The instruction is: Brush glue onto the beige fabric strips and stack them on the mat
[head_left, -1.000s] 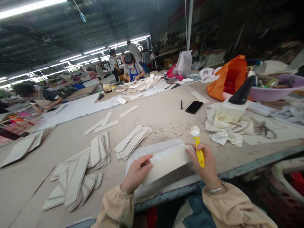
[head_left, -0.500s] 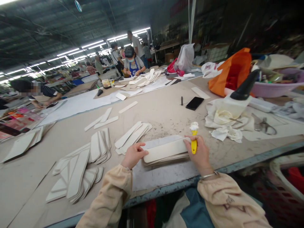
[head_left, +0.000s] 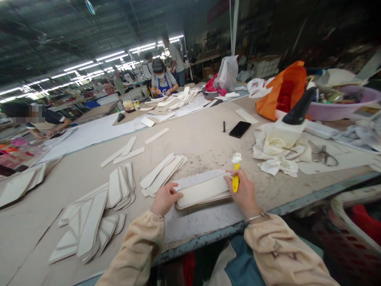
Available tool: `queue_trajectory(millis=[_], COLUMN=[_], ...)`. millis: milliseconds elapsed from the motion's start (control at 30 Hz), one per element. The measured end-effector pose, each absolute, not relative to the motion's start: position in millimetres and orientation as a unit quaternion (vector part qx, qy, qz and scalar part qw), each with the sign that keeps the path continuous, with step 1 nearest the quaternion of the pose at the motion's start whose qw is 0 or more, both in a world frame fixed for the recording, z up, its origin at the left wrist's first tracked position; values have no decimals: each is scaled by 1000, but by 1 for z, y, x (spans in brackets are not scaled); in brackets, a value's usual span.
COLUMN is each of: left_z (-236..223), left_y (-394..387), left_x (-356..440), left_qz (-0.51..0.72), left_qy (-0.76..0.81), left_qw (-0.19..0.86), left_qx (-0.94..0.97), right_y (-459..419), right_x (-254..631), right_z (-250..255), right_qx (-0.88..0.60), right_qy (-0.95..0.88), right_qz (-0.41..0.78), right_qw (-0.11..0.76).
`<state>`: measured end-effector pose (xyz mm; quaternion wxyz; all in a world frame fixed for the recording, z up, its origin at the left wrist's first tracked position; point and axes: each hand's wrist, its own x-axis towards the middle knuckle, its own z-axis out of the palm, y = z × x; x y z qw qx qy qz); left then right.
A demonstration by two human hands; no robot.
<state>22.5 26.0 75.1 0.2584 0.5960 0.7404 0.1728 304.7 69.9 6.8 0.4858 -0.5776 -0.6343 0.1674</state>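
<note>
A stack of long white strips with rounded ends point(head_left: 205, 192) lies in front of me on a pale sheet point(head_left: 202, 222). My left hand point(head_left: 165, 198) pinches the left end of the top strip between thumb and fingers. Wrapped in the fingers of my right hand point(head_left: 244, 190) is a yellow-handled brush point(head_left: 236, 180), held upright, its head covered in white paste. That hand's thumb and fingertip also touch the strip's right end. Just behind the stack lies a smaller fan of white strips point(head_left: 163, 172).
More strips spread in piles point(head_left: 92, 226) to the left. On the right stand a white jug with a black spout point(head_left: 285, 131), crumpled tissue point(head_left: 279, 166), scissors point(head_left: 324, 155) and a phone point(head_left: 239, 129). An orange bag point(head_left: 268, 105) is behind. A co-worker point(head_left: 162, 81) sits across the table.
The view has shifted slightly, so things on the table appear a little further left. Both hands stay at the ends of the top strip, the brush still in my right hand.
</note>
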Motion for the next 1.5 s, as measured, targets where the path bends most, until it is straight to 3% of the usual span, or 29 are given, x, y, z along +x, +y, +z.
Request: queue_trajectory(millis=[533, 1067, 1200, 1500], left_z=[81, 77, 75, 64], left_y=[25, 27, 26, 18], left_x=[23, 24, 28, 39], left_qz=[93, 110, 172, 482], left_qy=[738, 736, 750, 680], left_qw=[192, 182, 203, 358], left_qx=[640, 643, 605, 422], right_y=[73, 72, 73, 74], right_x=[312, 310, 310, 313], right_z=[10, 13, 11, 16], right_qx=[-596, -606, -606, -575], right_qy=[-665, -604, -596, -588], right_qz=[104, 235, 248, 271], right_qw=[439, 460, 465, 501])
